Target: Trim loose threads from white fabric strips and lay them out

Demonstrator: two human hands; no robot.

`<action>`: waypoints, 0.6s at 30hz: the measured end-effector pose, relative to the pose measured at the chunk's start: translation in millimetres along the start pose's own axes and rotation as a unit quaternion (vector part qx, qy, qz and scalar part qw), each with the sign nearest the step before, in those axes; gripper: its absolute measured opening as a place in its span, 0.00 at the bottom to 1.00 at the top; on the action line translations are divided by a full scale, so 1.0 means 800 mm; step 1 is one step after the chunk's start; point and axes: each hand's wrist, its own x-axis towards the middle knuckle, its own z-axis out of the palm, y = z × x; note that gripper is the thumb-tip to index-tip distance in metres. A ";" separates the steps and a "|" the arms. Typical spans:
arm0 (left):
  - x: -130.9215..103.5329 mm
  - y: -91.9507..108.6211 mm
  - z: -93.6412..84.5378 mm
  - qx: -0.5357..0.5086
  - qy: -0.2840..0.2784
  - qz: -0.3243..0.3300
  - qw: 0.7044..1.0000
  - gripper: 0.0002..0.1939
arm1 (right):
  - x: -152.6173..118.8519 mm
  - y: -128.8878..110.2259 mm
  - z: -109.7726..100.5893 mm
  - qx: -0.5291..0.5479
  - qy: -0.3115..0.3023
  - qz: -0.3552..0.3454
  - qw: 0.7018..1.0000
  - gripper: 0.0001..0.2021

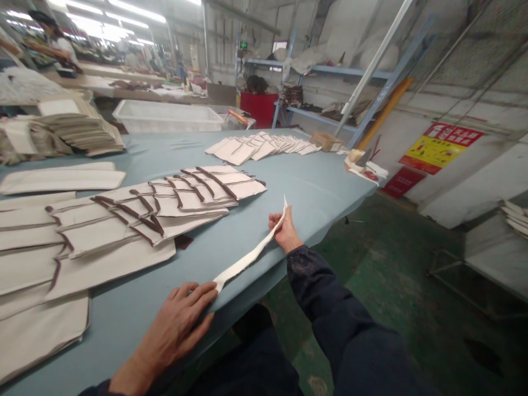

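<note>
A narrow off-white fabric strip (251,256) slants across the near edge of the blue-covered table (313,192). My right hand (285,230) is closed around its far end, and the tip pokes up past the thumb. At the near end, my left hand (179,322) lies with fingers stretched out, the fingertips touching the strip and the thumb apart below them. Left of the strip, overlapping cream fabric pieces with dark brown edging (165,206) spread in a long row. A small dark scrap (183,242) sits beside them.
Farther back lie fanned cream pieces (259,146), a small cardboard box (325,142) and a white plastic bin (169,116). Stacked fabric (82,132) stands at the left. Blue shelving (355,71) lines the wall. A person (53,41) works in the background.
</note>
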 end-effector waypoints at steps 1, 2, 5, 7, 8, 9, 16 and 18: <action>0.000 0.000 0.000 0.002 0.002 0.003 1.000 0.20 | 0.005 -0.001 0.001 0.004 -0.010 0.011 1.000 0.28; 0.000 -0.001 0.000 0.004 0.002 0.005 1.000 0.20 | 0.011 -0.003 0.003 0.008 -0.022 0.022 0.999 0.28; 0.001 -0.001 -0.001 0.010 0.000 0.004 1.000 0.21 | 0.025 -0.012 0.008 0.020 -0.059 0.050 0.997 0.29; 0.002 -0.001 -0.001 0.011 -0.003 0.001 1.000 0.21 | 0.034 -0.019 0.013 0.024 -0.082 0.063 0.994 0.31; 0.003 0.000 -0.001 0.011 -0.005 -0.001 1.000 0.21 | 0.040 -0.021 0.017 0.025 -0.093 0.068 0.993 0.32; 0.004 0.000 -0.001 0.010 -0.007 -0.004 1.000 0.21 | 0.046 -0.022 0.020 0.027 -0.104 0.071 0.992 0.32; 0.007 0.001 -0.004 0.002 -0.026 -0.010 1.000 0.22 | 0.092 -0.031 0.025 -0.008 -0.139 0.051 0.989 0.37; 0.008 0.001 -0.005 0.008 -0.021 -0.006 1.000 0.22 | 0.107 -0.046 0.020 -0.039 -0.126 0.022 0.991 0.38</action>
